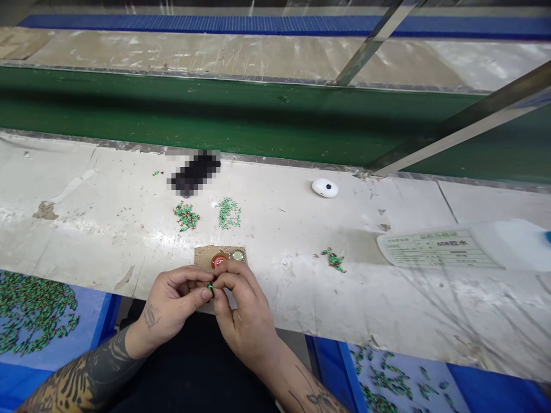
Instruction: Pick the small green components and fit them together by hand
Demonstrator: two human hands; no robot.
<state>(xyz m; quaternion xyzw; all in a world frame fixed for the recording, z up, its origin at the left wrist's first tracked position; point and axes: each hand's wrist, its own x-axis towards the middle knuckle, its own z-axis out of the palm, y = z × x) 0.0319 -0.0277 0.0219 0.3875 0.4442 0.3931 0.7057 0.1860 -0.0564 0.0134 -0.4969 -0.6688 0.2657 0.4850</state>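
Left hand (169, 304) and right hand (246, 310) pinch a tiny green-and-dark piece (210, 285) in their fingers (224, 281), best steadied lightly, with a round red dish (219, 260) at its one o'clock.

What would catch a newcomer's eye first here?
Probably the tiny green piece pinched between the left grip and right grip, low in the middle. Next, the mass of green pieces in the blue tray at lower left, and the labelled white bottle near the right edge.
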